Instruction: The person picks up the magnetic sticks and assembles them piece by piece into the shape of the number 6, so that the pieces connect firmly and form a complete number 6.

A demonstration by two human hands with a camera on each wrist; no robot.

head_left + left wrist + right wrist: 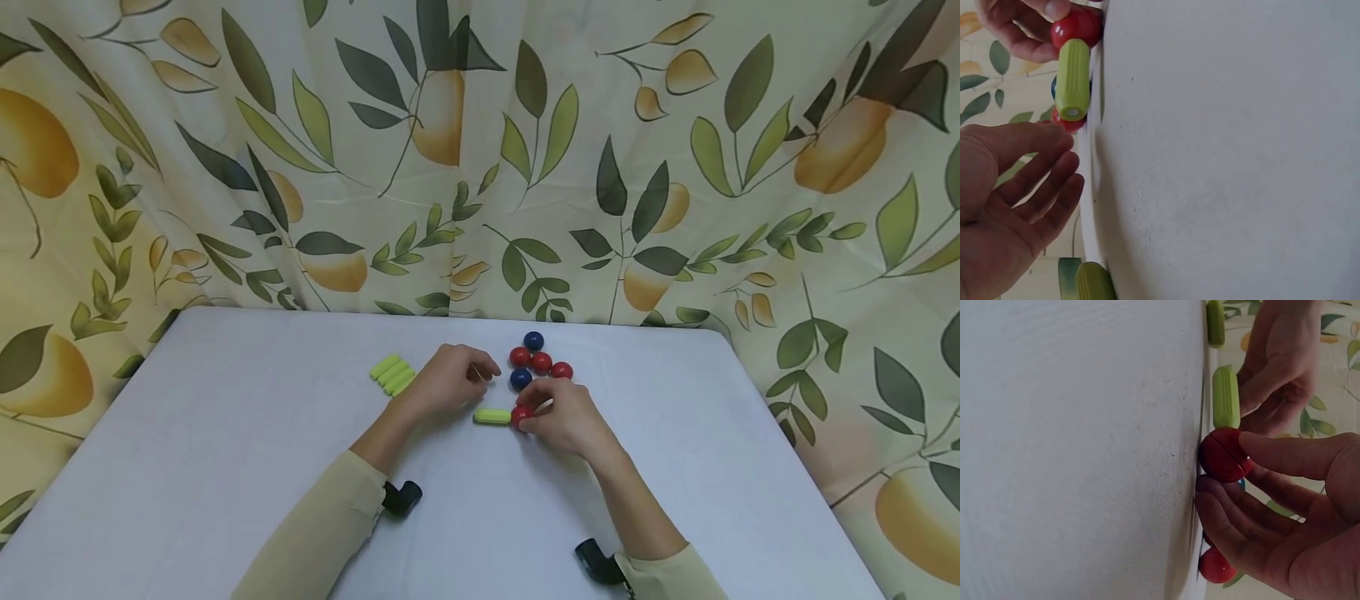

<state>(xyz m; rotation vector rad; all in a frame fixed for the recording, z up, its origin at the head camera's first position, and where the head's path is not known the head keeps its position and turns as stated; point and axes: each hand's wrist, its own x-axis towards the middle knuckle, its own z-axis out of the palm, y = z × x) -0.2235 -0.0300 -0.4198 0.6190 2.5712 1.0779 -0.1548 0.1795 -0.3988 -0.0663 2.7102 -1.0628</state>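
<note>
My right hand pinches a red ball between thumb and fingers, low at the table surface. One end of a light green ridged rod meets the ball; its other end points left. Nothing lies between the fingers of my left hand, which hovers just beyond the rod with fingers loosely bent. In the left wrist view, the rod and the red ball form one line, with the left fingertips a little apart from the rod.
Several green rods lie side by side left of my left hand. Behind the right hand sit red balls and two blue balls, grouped closely. A white cloth covers the table, and a patterned curtain hangs at its far edge.
</note>
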